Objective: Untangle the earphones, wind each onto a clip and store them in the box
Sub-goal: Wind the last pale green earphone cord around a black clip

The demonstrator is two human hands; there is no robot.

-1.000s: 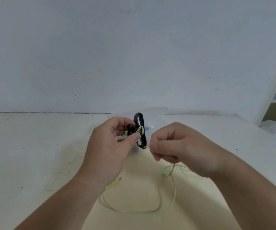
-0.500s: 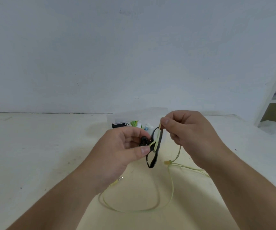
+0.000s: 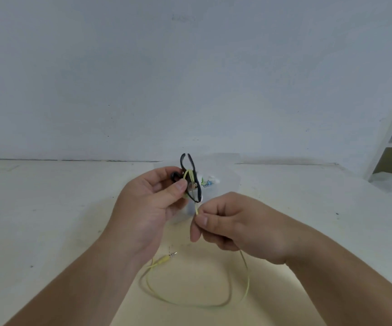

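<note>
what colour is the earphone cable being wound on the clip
Pale yellow-green; the cable shows best in the head view, looped on the table below the hands.

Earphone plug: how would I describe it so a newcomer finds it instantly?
Look at the pale table, pictured just below the left hand. There the yellow-green cable loops across the surface and ends in the plug, the only piece with a bare metal tip.

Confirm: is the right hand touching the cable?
Touching. The head view shows the right hand pinching the yellow cable between thumb and forefinger, just below the clip that the left hand holds.
</note>
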